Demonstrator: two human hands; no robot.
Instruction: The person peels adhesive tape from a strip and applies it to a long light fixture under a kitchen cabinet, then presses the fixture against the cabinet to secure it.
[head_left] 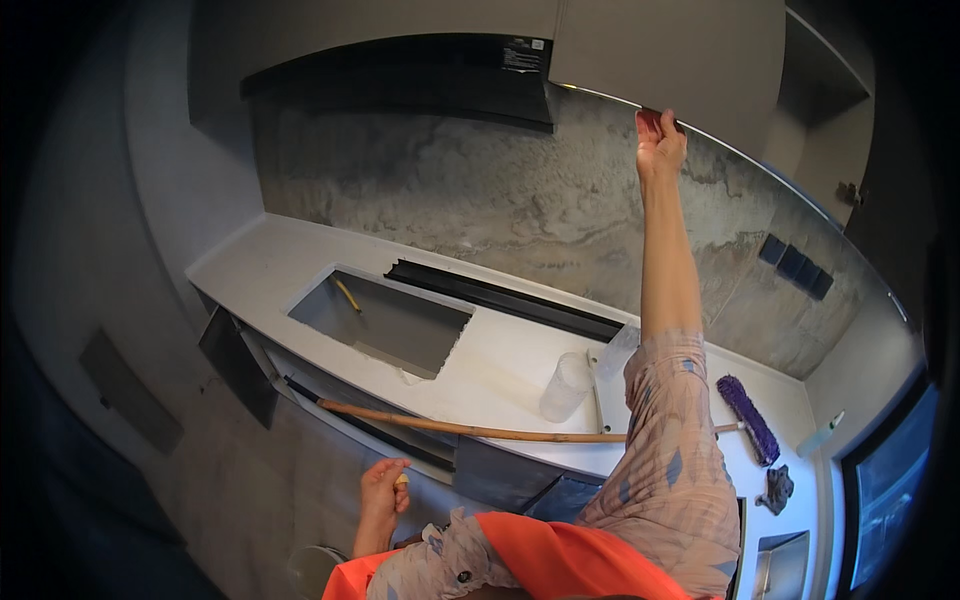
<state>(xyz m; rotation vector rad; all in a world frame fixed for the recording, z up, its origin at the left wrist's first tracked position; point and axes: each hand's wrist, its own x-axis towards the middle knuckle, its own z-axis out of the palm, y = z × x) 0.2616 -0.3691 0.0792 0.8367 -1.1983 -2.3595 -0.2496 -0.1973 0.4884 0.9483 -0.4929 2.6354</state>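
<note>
My right hand [661, 150] is raised to the lower edge of the wall cabinet [668, 50], its fingers curled at the lit strip along the underside. Something dark reddish shows at the fingertips, too small to make out. Low over the floor, in front of the counter, my left hand [382, 492] is closed round a small yellowish object [402, 482], mostly hidden by the fingers. Beneath my right arm lies a long wooden pole [480, 431] along the counter's front edge. At its right end sits a purple fluffy duster head [748, 420].
The white counter [500, 355] has a rectangular cutout [385, 320] with a yellow hose inside. A black strip [500, 298], a clear plastic container [566, 387], a dark rag [775, 489] and a bottle [822, 432] lie or stand on it. A range hood [400, 80] hangs left; a cabinet door [238, 365] stands ajar below.
</note>
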